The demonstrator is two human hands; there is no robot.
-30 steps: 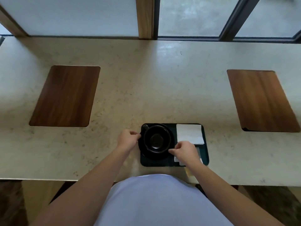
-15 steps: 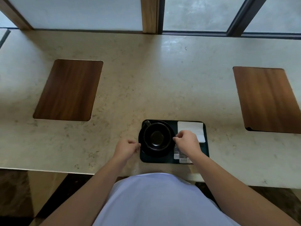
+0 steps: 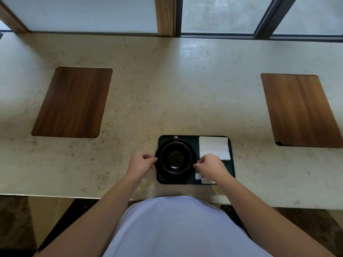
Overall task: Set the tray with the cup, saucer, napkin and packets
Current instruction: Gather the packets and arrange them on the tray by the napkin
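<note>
While both hands sit at opposite edges of the saucer (image 3: 193,170), the step in hand looks like squaring it up on the tray (image 3: 232,165), which lies at the near middle of the counter (image 3: 167,89). From the head view, the left hand (image 3: 142,164) has its grip pinched together on the saucer's left rim, and the right hand (image 3: 210,166) has its fingertips closed at the right rim; whether they actually clamp it I cannot tell. The black cup (image 3: 176,157) stands upright on the saucer in the tray's left half, handle pointing to the far side. The white napkin (image 3: 214,147) lies flat in the far right corner, and the packets (image 3: 201,176) lie near right, partly hidden under the right wrist.

To do this well, I would turn or slide the saucer with even pressure from both sides and keep it flat, so the cup does not skate. The right wrist should stay lifted, or it could drag the packets off the near edge. The napkin is just beside the saucer, so avoid nudging right.
</note>
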